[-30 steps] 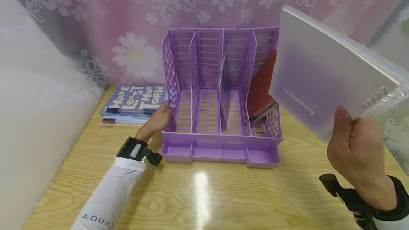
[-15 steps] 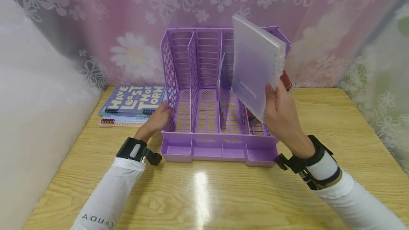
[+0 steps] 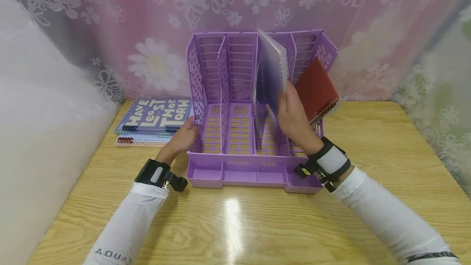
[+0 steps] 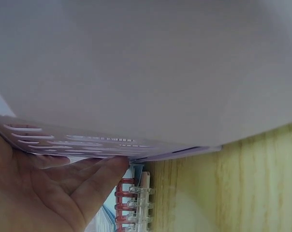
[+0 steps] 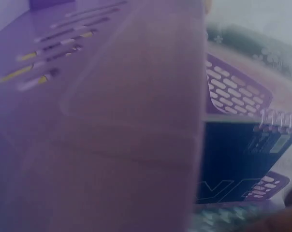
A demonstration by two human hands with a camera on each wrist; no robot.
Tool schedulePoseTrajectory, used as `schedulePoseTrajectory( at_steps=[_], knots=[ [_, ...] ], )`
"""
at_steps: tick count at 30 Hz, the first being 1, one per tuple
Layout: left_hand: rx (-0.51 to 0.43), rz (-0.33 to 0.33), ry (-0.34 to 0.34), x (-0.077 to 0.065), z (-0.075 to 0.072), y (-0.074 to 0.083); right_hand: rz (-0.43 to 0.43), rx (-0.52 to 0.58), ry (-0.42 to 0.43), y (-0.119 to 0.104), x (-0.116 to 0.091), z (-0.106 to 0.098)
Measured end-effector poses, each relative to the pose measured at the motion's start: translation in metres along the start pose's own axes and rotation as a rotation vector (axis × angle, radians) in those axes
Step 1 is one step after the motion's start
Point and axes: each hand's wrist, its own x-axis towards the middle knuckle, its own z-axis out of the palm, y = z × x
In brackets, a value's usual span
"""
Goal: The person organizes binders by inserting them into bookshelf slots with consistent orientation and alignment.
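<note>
A purple plastic file organizer (image 3: 239, 160) with upright dividers stands on the table. My right hand (image 3: 294, 115) pinches a spiral notebook (image 3: 273, 68) with a pale, translucent cover, held upright at the third compartment. Just left of it, a thin spiral notebook (image 3: 259, 130) stands in that compartment. A red notebook (image 3: 317, 89) leans in the rightmost compartment. My left hand (image 3: 184, 136) rests against the organizer's left outer wall, and in the left wrist view its fingers (image 4: 100, 181) lie along the slotted side. A dark blue spiral notebook (image 5: 238, 159) shows in the right wrist view, partly hidden by a purple panel.
Left of the organizer lies a stack of spiral notebooks (image 3: 154, 115), close to my left hand. Low trays (image 3: 272, 175) run along the organizer's front. Behind it hangs a pink flowered curtain (image 3: 158, 23). The wooden table (image 3: 206, 228) extends in front.
My right hand has carried the pale notebook leftward from the far right to the third compartment, turning it more edge-on. The red notebook now leans farther to the right. My left hand has stayed put.
</note>
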Motion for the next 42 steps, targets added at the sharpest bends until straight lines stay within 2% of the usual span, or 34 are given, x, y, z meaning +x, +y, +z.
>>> schedulePoseTrajectory(
  at_steps=[3,5,6,9,12,16,18,23,26,31,37,39,40,42],
  knots=[
    [-0.008,-0.003,0.006,0.001,0.002,0.002,0.105,-0.079,-0.248,0.004,0.002,-0.002],
    [-0.011,-0.008,0.005,0.001,0.002,0.003,0.185,-0.169,-0.422,0.007,-0.001,-0.007],
    [-0.014,-0.009,0.0,0.001,0.003,0.003,0.198,-0.185,-0.474,0.008,-0.003,-0.009],
    [0.008,-0.012,-0.007,0.001,0.002,0.004,0.191,-0.202,-0.531,0.01,-0.01,-0.017],
    [0.026,-0.019,-0.004,0.0,0.0,0.003,0.154,-0.193,-0.504,0.008,-0.017,-0.023],
    [0.037,-0.029,0.01,0.0,-0.001,0.002,0.088,-0.155,-0.426,0.006,-0.025,-0.029],
    [0.041,-0.031,0.011,-0.001,-0.001,0.002,0.062,-0.1,-0.381,0.005,-0.029,-0.032],
    [0.04,-0.028,0.009,0.0,-0.001,-0.002,0.063,0.061,-0.262,0.004,-0.044,-0.043],
    [0.03,-0.032,0.009,-0.001,-0.001,-0.003,0.042,0.091,-0.162,0.004,-0.054,-0.053],
    [0.033,-0.034,0.002,-0.002,-0.002,-0.003,-0.059,0.122,0.085,0.009,-0.069,-0.067],
    [0.045,-0.036,0.0,-0.002,-0.003,-0.002,-0.168,0.238,0.49,0.014,-0.082,-0.078],
    [0.052,-0.036,-0.002,-0.001,-0.002,-0.001,-0.158,0.258,0.583,0.016,-0.085,-0.081],
    [0.05,-0.032,-0.006,-0.001,-0.002,0.0,-0.132,0.252,0.602,0.019,-0.086,-0.084],
    [0.052,-0.027,-0.012,0.0,-0.001,0.0,-0.029,0.239,0.578,0.029,-0.087,-0.087]
  ],
)
